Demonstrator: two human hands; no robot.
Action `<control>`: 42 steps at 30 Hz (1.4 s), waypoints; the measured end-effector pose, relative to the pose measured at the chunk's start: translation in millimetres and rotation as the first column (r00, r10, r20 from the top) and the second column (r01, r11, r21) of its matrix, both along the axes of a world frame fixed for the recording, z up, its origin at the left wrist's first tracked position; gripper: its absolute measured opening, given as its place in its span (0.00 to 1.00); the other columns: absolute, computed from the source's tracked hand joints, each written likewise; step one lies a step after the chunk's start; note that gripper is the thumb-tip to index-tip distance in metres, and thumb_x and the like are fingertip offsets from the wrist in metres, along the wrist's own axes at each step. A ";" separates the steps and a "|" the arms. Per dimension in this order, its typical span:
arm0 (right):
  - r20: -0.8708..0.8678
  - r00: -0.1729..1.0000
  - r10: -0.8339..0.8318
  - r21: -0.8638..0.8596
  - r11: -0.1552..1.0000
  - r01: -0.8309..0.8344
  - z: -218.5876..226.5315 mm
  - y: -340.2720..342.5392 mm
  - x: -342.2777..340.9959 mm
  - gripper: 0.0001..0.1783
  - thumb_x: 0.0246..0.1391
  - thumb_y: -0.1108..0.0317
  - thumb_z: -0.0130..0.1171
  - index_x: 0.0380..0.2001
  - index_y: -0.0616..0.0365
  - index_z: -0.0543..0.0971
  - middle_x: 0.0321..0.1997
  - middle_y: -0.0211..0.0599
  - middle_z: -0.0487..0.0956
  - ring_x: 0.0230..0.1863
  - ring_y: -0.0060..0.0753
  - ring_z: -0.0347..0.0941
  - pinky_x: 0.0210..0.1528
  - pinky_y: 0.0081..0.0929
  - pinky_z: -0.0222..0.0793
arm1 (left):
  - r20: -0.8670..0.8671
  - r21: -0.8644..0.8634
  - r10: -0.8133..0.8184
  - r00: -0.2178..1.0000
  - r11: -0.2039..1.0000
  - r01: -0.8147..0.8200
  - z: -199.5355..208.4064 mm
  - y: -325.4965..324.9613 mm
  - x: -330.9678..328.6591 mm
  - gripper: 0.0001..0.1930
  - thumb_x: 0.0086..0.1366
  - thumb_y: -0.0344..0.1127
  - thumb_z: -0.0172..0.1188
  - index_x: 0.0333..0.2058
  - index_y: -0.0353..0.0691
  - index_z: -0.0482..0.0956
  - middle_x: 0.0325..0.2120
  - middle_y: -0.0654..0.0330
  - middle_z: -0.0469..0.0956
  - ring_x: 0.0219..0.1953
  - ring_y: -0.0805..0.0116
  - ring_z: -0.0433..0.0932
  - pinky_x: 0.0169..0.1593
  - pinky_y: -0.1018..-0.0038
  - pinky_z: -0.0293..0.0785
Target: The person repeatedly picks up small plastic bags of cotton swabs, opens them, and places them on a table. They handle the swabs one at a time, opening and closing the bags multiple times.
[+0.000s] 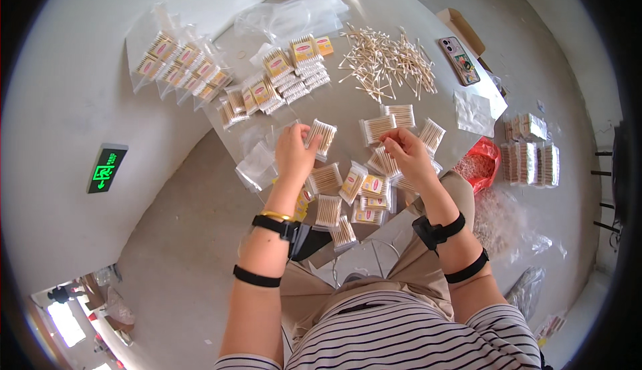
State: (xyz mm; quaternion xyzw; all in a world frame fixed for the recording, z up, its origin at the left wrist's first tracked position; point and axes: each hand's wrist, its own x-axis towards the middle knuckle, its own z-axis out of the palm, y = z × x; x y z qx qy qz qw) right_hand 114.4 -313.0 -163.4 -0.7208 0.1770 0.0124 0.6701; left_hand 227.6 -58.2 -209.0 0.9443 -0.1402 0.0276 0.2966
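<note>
My left hand [293, 152] grips the left edge of a small clear pack of cotton swabs [324, 137] between thumb and fingers. To the right, my right hand [409, 157] is closed in a pinch just above another swab pack [382, 162]; whatever sits between its fingertips is too small to make out. Beyond that hand lie two more swab packs [378, 128], and one tilted pack [432, 134] is at its right. Between my forearms, several packs are scattered near the table's front edge, some with a yellow label card [373, 186] showing.
A heap of loose cotton swabs [388, 61] spreads over the far table [321, 106]. Stacked packs [294, 75] stand at the left, by clear bags [291, 17]. A phone [459, 61] lies far right. Below the right side are a red bag [480, 166] and bundled packs [530, 162].
</note>
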 end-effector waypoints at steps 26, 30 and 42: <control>0.609 0.739 0.287 -0.119 0.955 -0.273 166.5 54.7 -98.4 0.35 0.49 0.76 0.69 0.63 0.55 0.74 0.59 0.38 0.77 0.59 0.37 0.74 0.57 0.34 0.70 | 0.121 -0.855 -0.466 0.876 0.400 0.331 233.3 -27.6 -171.9 0.18 0.53 0.28 0.77 0.43 0.43 0.83 0.54 0.56 0.69 0.57 0.66 0.71 0.59 0.67 0.72; 0.649 0.710 0.272 -0.168 0.962 -0.216 190.6 60.1 -121.6 0.28 0.48 0.78 0.67 0.56 0.58 0.80 0.54 0.39 0.80 0.57 0.41 0.74 0.60 0.38 0.70 | 0.207 -0.824 -0.417 0.885 0.414 0.388 249.0 -20.8 -199.3 0.18 0.53 0.31 0.78 0.43 0.45 0.84 0.53 0.57 0.71 0.56 0.65 0.71 0.60 0.66 0.69; 0.739 0.594 0.319 -0.223 0.947 -0.232 200.3 76.3 -157.6 0.16 0.54 0.74 0.69 0.46 0.59 0.83 0.45 0.34 0.83 0.48 0.39 0.75 0.52 0.34 0.71 | 0.309 -0.737 -0.324 0.894 0.513 0.440 270.4 2.7 -241.6 0.18 0.54 0.34 0.79 0.43 0.44 0.85 0.49 0.58 0.75 0.53 0.68 0.73 0.57 0.70 0.68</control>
